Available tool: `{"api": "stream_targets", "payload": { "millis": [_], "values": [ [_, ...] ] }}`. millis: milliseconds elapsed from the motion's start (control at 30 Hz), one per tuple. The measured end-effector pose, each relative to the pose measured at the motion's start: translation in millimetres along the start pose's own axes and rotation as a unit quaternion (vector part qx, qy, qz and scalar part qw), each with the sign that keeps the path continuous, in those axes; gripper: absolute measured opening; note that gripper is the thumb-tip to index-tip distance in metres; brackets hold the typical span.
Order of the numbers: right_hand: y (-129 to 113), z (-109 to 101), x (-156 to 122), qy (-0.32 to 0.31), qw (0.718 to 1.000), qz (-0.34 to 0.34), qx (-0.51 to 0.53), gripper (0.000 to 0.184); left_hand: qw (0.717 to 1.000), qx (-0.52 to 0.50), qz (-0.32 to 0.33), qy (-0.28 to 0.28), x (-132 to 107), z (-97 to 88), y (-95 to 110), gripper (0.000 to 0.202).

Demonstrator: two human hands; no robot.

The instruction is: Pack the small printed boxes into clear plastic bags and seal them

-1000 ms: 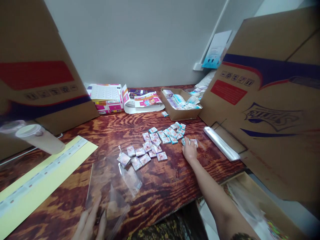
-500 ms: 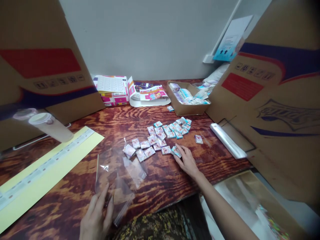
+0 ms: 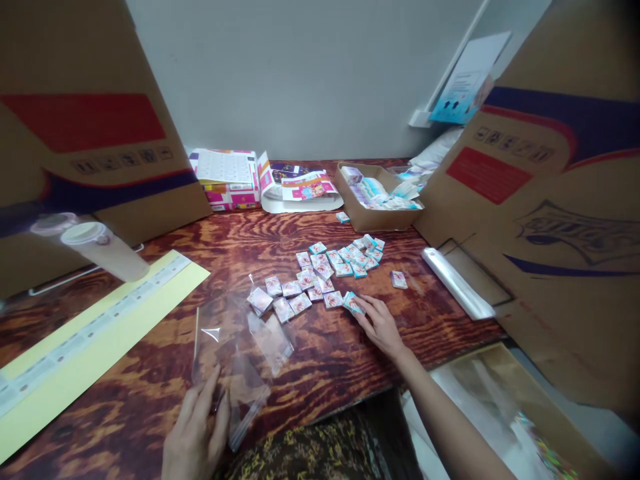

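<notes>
Several small square packets (image 3: 325, 270) lie scattered in the middle of a dark wooden table (image 3: 320, 373). My right hand (image 3: 383, 327) rests on the table beside them, its fingertips touching a teal-edged packet (image 3: 353, 303) at the near end of the cluster. One packet (image 3: 399, 279) lies apart to the right. My left hand (image 3: 195, 433) is at the near edge, fingers lying flat on a stack of clear plastic bags (image 3: 235, 353).
A long yellow strip (image 3: 90, 340) lies at the left beside a tipped plastic cup (image 3: 105, 250). Large cardboard boxes (image 3: 550, 193) stand on both sides. A small open carton of packets (image 3: 375, 193) and printed leaflets (image 3: 300, 190) sit at the back. A clear plastic roll (image 3: 457, 283) lies on the right.
My right hand drew back from the far right packet to the near end of the cluster, carrying a teal-edged packet there. My left hand slid further onto the clear bags.
</notes>
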State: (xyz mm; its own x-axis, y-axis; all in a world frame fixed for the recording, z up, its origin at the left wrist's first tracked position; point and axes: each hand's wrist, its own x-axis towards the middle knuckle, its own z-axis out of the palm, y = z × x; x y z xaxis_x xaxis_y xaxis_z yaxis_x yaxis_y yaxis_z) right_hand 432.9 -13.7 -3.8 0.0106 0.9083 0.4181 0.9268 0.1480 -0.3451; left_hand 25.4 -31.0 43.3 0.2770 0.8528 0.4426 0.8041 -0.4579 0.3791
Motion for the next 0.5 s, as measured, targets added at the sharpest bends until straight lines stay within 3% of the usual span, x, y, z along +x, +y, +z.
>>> {"api": "stream_targets", "payload": {
  "millis": [100,233,400,500],
  "values": [
    [0.8,-1.9,-0.4,-0.013,1.000,-0.012,-0.003,0.039,1.000,0.008,-0.005,-0.013,-2.6,1.2,-1.1,0.044],
    [0.8,-0.1,0.4,0.020,1.000,0.006,0.000,0.038,1.000,-0.001,0.002,-0.006,-3.7,2.5,-2.1,0.044],
    [3.5,7.2,-0.5,0.006,1.000,-0.001,0.000,0.039,1.000,-0.002,0.007,0.004,-1.4,2.7,-1.3,0.046],
    [2.0,8.4,-1.8,0.031,0.999,0.013,0.003,0.039,1.000,-0.005,0.005,0.003,-1.3,3.4,-1.0,0.047]
  ]
}}
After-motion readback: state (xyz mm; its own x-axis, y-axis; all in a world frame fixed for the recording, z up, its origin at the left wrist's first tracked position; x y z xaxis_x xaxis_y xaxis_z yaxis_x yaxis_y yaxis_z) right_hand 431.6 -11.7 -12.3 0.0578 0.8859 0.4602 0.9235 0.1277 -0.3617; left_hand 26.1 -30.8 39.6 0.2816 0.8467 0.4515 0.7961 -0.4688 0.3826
